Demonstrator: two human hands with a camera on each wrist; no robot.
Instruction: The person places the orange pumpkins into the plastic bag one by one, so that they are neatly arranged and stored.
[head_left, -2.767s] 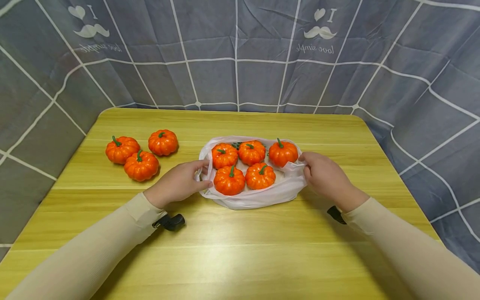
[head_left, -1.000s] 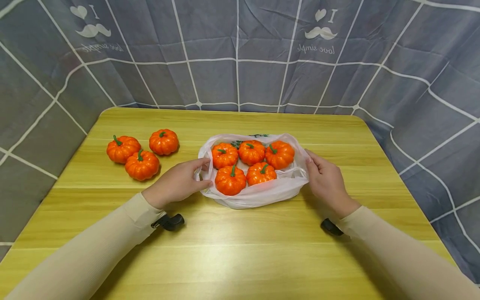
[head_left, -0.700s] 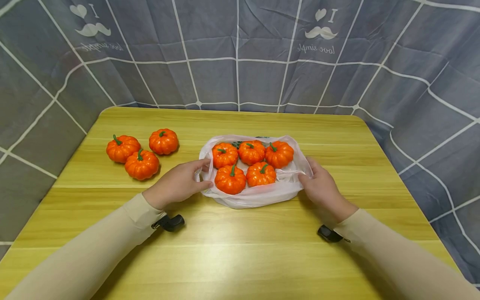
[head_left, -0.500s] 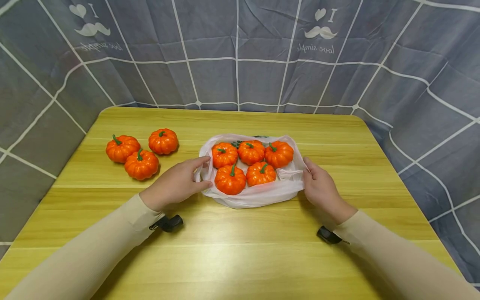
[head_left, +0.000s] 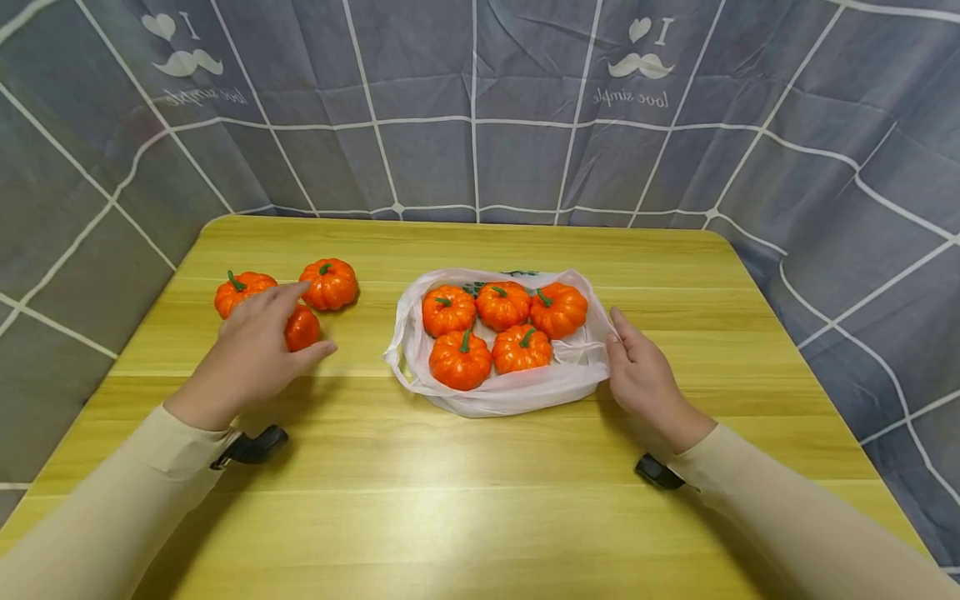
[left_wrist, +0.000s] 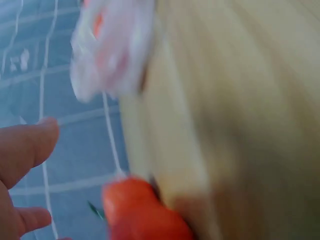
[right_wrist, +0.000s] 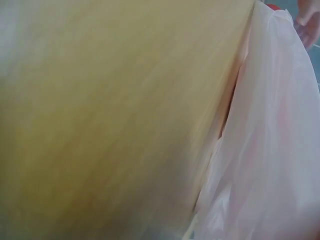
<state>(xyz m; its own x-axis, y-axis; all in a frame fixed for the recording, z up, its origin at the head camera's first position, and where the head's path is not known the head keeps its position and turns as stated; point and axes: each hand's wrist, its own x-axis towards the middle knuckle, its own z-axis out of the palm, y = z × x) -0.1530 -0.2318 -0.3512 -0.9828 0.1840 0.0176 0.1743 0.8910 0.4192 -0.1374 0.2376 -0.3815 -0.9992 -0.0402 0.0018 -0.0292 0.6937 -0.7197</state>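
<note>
My left hand [head_left: 255,350], thumb and fingers spread, is over a small orange pumpkin [head_left: 302,327] and hides part of it. In the left wrist view a pumpkin [left_wrist: 145,215] lies just past the fingers, blurred. Two more pumpkins, one at the left [head_left: 242,292] and one behind [head_left: 328,283], are close by. To the right, a thin white plastic bag [head_left: 517,396] lies with its mouth spread, several pumpkins [head_left: 460,361] inside. My right hand [head_left: 648,383] holds the bag's right edge between thumb and fingers. Pale bag film [right_wrist: 270,135] fills the right wrist view's right side.
Everything lies on a wooden table [head_left: 480,500] with yellowish grain. A grey-blue curtain [head_left: 420,83] with white lines hangs behind and at both sides. The bag's left handle loop [head_left: 401,367] spreads onto the table.
My left hand has let go of the bag's left side and moved left to the loose pumpkins. The right hand has slid slightly down the bag's edge; the upper right pumpkin in it has tilted.
</note>
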